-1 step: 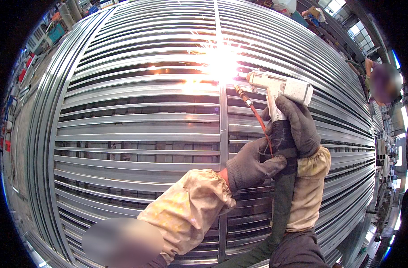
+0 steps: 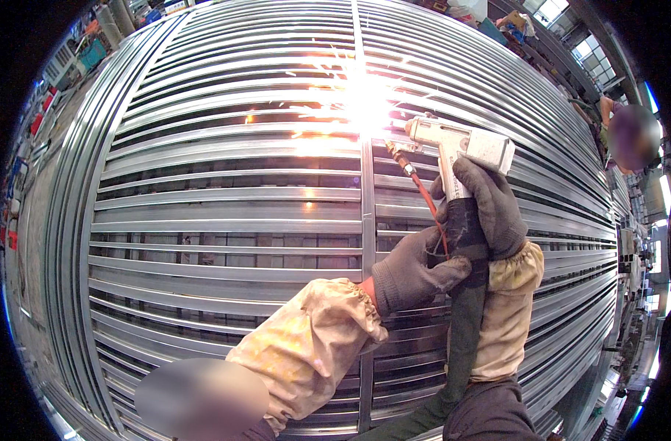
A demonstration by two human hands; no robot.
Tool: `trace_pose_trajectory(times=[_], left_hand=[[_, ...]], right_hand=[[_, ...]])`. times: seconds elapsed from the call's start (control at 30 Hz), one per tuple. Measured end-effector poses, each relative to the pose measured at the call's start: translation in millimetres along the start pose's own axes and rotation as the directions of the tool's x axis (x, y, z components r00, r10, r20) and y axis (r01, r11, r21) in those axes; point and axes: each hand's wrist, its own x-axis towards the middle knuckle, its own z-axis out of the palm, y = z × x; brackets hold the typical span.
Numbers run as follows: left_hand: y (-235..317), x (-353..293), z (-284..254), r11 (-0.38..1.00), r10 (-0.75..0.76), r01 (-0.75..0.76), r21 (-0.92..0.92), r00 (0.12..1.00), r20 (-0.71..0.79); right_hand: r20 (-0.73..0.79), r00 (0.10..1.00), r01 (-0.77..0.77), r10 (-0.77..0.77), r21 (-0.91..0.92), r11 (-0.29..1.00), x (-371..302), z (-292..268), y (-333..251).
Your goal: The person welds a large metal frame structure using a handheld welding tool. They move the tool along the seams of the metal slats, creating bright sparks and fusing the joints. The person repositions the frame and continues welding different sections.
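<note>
My right hand [image 2: 489, 209], in a grey glove, is wrapped round the grip of a white welding gun [image 2: 460, 140]. Its nozzle points left at a very bright glow with flying sparks [image 2: 361, 106]. Below the grip, my left hand [image 2: 423, 272], also gloved in grey, is closed against the dark cable sleeve [image 2: 467, 294]; part of its fingers is hidden. A thin red feed tube [image 2: 427, 195] with a brass end runs from beside that hand up to the nozzle. Under everything lies a grille of silver metal bars [image 2: 232, 195], its upright centre bar [image 2: 367, 242] passing under the glow. The weld spot is hidden by glare.
Metal side bars [image 2: 78, 191] edge the grille on the left. Another person [image 2: 629, 140] is beyond its right side. Assorted workshop items, including a teal object [image 2: 93, 53], stand at the upper left. Windows [image 2: 594, 60] show at the upper right.
The sparks have changed shape, spraying farther left and lower, with a small bright spot now on the bars below. Both hands and the welding gun look the same as before.
</note>
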Motion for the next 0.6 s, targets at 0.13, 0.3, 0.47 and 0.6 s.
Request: trace_pose_trajectory(times=[0.13,0.3,0.47,0.6], left_hand=[[2.4,0.2,2.2,1.0,-0.012,0.012,-0.012,1.0,0.002],[2.2,-0.6,2.8,1.0,0.007,-0.007,0.009,1.0,0.006],[-0.5,1.0,0.6,0.999,0.023,-0.023,0.044,1.0,0.016],[-1.5,-0.9,3.0,1.0,0.028,-0.028,0.009,1.0,-0.004]], right_hand=[[0.067,0.996,-0.045,0.052,-0.096,0.994,0.0,-12.3,2.6],[0.097,0.993,0.109,-0.074,-0.438,0.892,0.9,-18.1,15.4],[0.2,0.944,0.325,-0.263,-0.424,0.845,0.6,-20.3,18.7],[0.137,0.962,0.271,-0.236,-0.364,0.891,-3.0,-13.1,12.5]])
